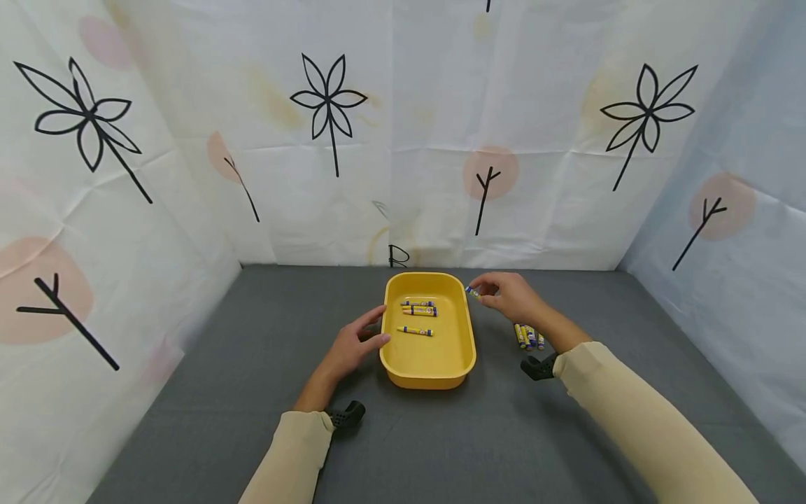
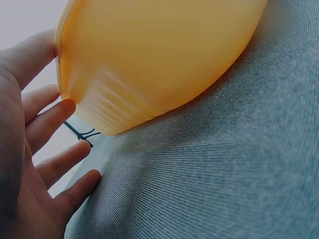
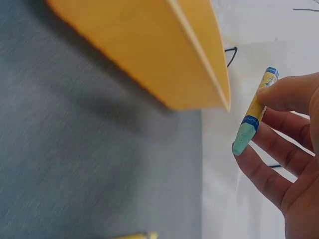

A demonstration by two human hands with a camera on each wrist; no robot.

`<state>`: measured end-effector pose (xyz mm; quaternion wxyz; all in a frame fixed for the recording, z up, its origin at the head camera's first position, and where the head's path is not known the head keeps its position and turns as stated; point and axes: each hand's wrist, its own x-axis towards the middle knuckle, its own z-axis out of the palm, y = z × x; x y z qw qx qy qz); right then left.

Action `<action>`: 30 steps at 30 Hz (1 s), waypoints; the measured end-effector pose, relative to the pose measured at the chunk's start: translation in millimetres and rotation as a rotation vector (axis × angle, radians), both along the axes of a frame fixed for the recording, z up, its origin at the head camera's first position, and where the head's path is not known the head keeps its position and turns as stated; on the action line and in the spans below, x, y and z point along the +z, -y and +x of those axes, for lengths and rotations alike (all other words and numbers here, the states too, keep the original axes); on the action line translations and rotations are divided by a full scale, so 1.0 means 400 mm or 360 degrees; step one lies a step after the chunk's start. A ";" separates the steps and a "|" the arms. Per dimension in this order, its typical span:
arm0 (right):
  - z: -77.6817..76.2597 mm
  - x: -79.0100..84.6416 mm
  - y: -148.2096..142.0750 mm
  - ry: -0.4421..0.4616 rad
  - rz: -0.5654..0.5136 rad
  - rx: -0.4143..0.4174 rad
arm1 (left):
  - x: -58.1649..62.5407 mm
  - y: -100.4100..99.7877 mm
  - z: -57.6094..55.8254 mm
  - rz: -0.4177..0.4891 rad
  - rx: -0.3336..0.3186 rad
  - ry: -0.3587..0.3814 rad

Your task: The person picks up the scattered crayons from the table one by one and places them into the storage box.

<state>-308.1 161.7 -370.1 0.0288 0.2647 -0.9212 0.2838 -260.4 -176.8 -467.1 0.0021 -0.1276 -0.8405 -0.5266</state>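
Note:
A yellow plastic tray (image 1: 434, 357) stands in the middle of the grey cloth, with several crayons (image 1: 418, 311) lying crosswise inside it. My left hand (image 1: 354, 344) touches the tray's left rim, its fingers relaxed; the left wrist view shows the thumb and fingertips at the edge of the tray (image 2: 159, 55). Just beyond the right rim, my right hand (image 1: 508, 295) pinches a crayon (image 1: 473, 292) between thumb and fingers. In the right wrist view this crayon (image 3: 255, 108) has a yellow and blue wrapper and a pale green tip, held apart from the tray.
Several more crayons (image 1: 527, 337) lie together on the grey cloth (image 1: 453, 441) to the right of the tray, beneath my right wrist. White fabric walls (image 1: 422, 140) with plant drawings enclose the back and both sides.

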 end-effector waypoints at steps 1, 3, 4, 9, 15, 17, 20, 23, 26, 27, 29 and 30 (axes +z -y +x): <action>-0.004 0.003 0.011 0.0001 0.0004 0.0005 | 0.000 0.000 -0.001 -0.0001 0.0000 0.0001; -0.009 0.010 0.032 0.0006 0.0013 0.0020 | -0.001 0.000 -0.001 -0.0001 -0.0002 -0.0005; -0.012 0.014 0.042 0.0007 0.0027 0.0031 | -0.001 -0.001 -0.001 -0.0001 -0.0003 -0.0007; -0.024 0.029 0.095 0.0026 0.0089 0.0072 | -0.004 -0.005 -0.003 -0.0005 -0.0011 -0.0018; -0.034 0.027 0.163 0.0033 0.0147 0.0134 | -0.007 0.000 0.000 0.0007 0.0001 -0.0001; -0.038 0.020 0.183 0.0044 0.0183 0.0158 | -0.007 0.001 0.000 0.0005 0.0006 0.0000; -0.043 0.007 0.212 0.0062 0.0266 0.0202 | -0.009 0.004 -0.003 0.0001 0.0012 0.0001; -0.050 -0.007 0.237 0.0076 0.0323 0.0239 | -0.009 0.006 -0.003 0.0000 0.0012 0.0000; -0.056 -0.018 0.257 0.0088 0.0340 0.0265 | -0.006 0.006 -0.002 0.0006 -0.0001 -0.0008; -0.058 -0.022 0.262 0.0089 0.0344 0.0271 | -0.005 0.005 -0.001 0.0009 -0.0004 -0.0010; -0.061 -0.029 0.270 0.0081 0.0372 0.0279 | -0.003 0.004 0.000 0.0013 -0.0013 -0.0020; -0.064 -0.034 0.274 0.0079 0.0391 0.0285 | -0.002 0.003 0.000 0.0017 -0.0016 -0.0022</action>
